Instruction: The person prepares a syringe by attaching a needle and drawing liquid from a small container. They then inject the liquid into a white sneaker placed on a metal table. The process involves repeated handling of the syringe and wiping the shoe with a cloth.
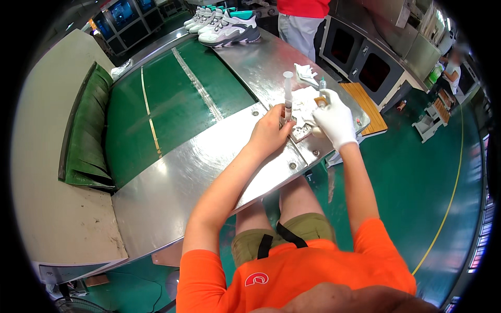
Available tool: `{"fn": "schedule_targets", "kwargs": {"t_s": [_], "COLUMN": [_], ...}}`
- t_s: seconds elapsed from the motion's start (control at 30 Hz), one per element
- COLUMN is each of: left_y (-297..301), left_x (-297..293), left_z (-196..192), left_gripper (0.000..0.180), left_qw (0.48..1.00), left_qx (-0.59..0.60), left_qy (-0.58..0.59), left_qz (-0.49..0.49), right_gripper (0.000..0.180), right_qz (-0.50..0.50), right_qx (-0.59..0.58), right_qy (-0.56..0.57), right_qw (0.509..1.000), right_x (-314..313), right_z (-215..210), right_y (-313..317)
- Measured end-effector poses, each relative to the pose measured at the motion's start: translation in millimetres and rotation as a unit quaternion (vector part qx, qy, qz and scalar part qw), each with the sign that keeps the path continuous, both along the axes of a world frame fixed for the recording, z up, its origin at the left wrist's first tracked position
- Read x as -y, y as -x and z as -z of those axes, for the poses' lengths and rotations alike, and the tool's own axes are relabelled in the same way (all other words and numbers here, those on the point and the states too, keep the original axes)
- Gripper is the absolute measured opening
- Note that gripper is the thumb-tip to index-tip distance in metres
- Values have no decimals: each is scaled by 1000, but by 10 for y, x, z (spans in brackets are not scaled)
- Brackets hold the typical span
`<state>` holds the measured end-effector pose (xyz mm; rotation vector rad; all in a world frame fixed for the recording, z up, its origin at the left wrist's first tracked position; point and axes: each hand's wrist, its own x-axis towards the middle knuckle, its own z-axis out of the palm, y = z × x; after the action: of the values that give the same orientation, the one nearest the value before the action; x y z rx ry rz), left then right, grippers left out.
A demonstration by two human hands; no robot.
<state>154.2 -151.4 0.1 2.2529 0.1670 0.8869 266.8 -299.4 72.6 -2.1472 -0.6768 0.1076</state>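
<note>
My bare left hand (270, 127) is closed around a clear syringe (288, 94), held upright with its plunger pulled out at the top. Dark liquid or residue seems to show low in the barrel. On the right, my right hand (334, 119) wears a white glove, its fingers pinched on a small amber-brown piece (320, 102) whose kind I cannot make out. Just beyond those fingers stands a small clear container with a green tip (322, 83); whether the glove touches it is unclear. White paper (302, 100) lies on the metal between both hands.
A crumpled white tissue (306, 74) sits farther back on the metal table (209, 151). Left of it runs a green conveyor belt (177, 99), with several white-grey sneakers (229, 30) at the far end. A wooden board (365, 107) adjoins the table's right end. A person in red (302, 8) stands beyond.
</note>
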Motion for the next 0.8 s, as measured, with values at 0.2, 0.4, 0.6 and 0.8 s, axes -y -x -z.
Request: {"fn": "schedule_targets", "kwargs": {"t_s": [0.2, 0.4, 0.6, 0.8], "left_y": [-26, 10, 16, 6], "left_x": [17, -3, -29, -32], "left_z": [27, 29, 42, 24], "left_gripper": [39, 40, 40, 39], "left_qw": [1000, 999, 1000, 998], "left_qx": [-1, 7, 1, -4], "left_qy": [-1, -28, -22, -49], "left_qz": [-6, -25, -20, -41], "right_gripper": [52, 56, 56, 59], "right_qz": [-126, -137, -172, -173], "right_qx": [-279, -369, -360, -375], "right_qy": [-176, -202, -190, -202], "right_qw": [936, 897, 897, 888], "right_x": [479, 809, 1092, 1128], "right_z": [325, 387, 471, 562], "right_y": [231, 456, 556, 623]}}
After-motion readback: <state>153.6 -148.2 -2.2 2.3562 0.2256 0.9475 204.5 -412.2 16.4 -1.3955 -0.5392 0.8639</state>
